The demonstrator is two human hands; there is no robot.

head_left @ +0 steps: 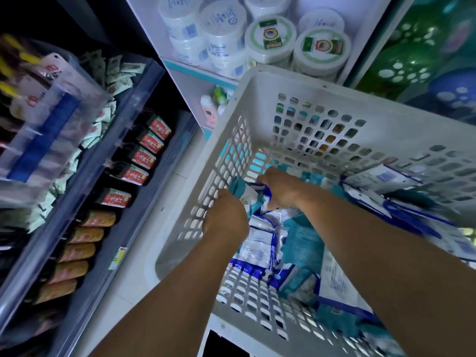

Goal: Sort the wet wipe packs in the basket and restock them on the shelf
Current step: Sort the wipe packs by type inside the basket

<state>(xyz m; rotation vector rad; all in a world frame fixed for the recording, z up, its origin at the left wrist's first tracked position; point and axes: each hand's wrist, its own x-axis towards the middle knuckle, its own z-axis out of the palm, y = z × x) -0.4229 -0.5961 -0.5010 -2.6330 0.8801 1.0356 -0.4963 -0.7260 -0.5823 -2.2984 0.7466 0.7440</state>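
A white perforated plastic basket (pixel 304 83) fills the right half of the view. Inside it lie several wet wipe packs, some blue and white (pixel 260 243), some teal (pixel 304 243). Both my hands reach down into its far left corner. My left hand (pixel 225 219) grips the edge of a teal and white pack (pixel 247 194) against the basket's left wall. My right hand (pixel 279 188) holds the same bundle from the other side, by a blue-edged pack. More blue and white packs (pixel 386 181) lean along the right wall.
Behind the basket stands a white shelf (pixel 195 70) with round white tubs (pixel 221 29) and green-lidded tubs (pixel 270 39); small bottles sit on the level below. To the left are dark shelves with red-labelled bottles (pixel 150 140) and sachets. A green patterned panel is at upper right.
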